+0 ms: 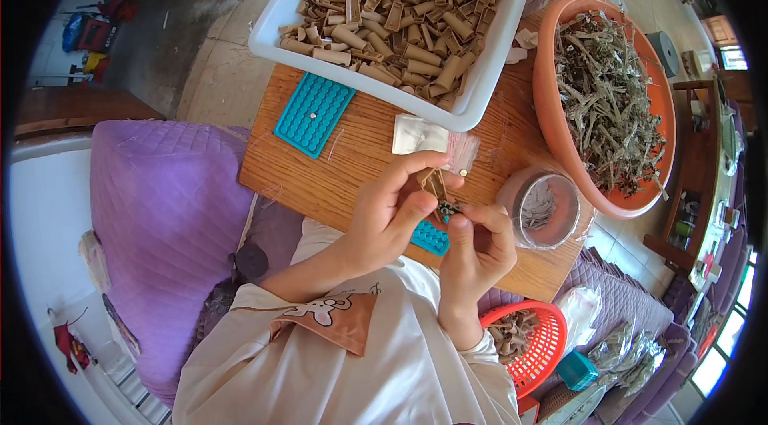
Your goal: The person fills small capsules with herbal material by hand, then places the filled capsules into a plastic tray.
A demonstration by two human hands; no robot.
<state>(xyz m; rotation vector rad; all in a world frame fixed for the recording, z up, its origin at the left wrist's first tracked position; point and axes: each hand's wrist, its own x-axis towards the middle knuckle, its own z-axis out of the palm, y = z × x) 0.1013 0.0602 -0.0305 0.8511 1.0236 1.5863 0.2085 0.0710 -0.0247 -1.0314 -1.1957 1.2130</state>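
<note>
A small tan tube piece (433,182) stands roughly upright between the fingertips of the left hand (390,213), above the wooden worktop (352,157) near its front edge. Just below it, a tiny dark bundle of dried herb bits (446,208) is pinched by the right hand (477,249), touching or almost touching the lower end of the tube; it is too small to tell which. A small teal studded mat (430,237) lies flat on the worktop right under both hands, partly hidden by them.
</note>
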